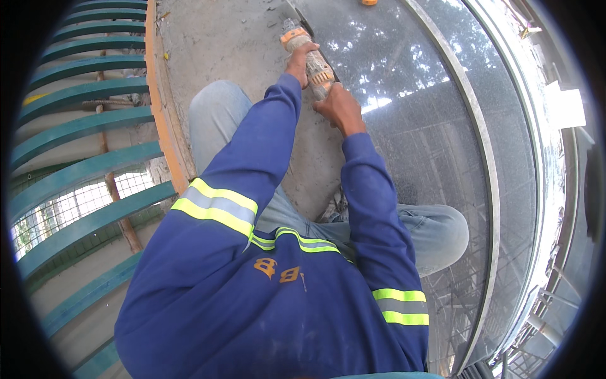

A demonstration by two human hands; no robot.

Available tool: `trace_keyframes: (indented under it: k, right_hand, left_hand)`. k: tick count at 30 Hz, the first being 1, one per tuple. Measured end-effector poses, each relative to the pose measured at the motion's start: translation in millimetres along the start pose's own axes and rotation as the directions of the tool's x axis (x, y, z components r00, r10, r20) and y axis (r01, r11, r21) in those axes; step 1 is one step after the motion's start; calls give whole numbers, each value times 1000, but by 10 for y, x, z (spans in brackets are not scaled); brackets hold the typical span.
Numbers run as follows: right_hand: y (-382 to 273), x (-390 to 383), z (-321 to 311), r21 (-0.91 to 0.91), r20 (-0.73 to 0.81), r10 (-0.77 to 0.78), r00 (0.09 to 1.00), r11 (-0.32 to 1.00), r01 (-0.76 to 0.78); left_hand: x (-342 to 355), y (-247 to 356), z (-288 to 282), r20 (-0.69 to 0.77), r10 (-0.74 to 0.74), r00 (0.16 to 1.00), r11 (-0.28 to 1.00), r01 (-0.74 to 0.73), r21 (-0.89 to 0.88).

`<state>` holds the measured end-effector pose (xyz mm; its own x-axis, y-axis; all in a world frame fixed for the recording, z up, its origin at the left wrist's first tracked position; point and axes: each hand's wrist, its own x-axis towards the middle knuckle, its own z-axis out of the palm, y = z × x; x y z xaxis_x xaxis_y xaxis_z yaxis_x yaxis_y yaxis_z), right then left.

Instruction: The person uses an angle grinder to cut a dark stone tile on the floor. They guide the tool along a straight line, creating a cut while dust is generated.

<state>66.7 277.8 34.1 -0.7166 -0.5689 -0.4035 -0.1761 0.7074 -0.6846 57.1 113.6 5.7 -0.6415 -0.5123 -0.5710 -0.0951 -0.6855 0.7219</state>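
My left hand [302, 63] is wrapped round the upper part of a dusty orange and grey power tool [315, 60], just below its orange head, and my right hand [339, 108] grips its lower end. A thin dark blade or guard [295, 14] sticks out from the head, cut off by the picture's top rim. The tool lies over the seam between dusty grey concrete [221, 44] and a dark, glossy, speckled slab [410, 145]; whether it touches either is hard to tell. My legs in pale jeans are bent on either side of my arms.
Teal slats [88, 120] with an orange edge beam [161, 120] run along the left, with gaps showing a level below. A long metal bar [473, 114] crosses the dark slab. A small orange object [369, 2] lies at the top; a white sheet [565, 104] and metal framework are at the right.
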Motion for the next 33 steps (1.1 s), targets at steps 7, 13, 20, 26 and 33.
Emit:
trace_keyframes:
  k: [7,13,20,26,33]
  right_hand:
    - [10,-57,-12,1,16,-7,1000,1000,7]
    - [40,-72,-10,-16,29,10,1000,1000,-10]
    - [32,-19,5,-26,44,14,999,1000,-13]
    - [98,154,95,-44,-20,-51,999,998,50]
    - [75,142,88,-38,-37,-98,995,995,97]
  left_hand:
    - [-16,-22,-39,32,6,999,1000,-6,-1]
    - [-55,-71,-34,34,4,999,1000,-4,-15]
    - [72,-94,-114,57,10,998,1000,-8,-25]
    - [148,-29,-66,65,-6,998,999,9,-34]
    - [168,-39,-115,69,-9,998,1000,11,-25]
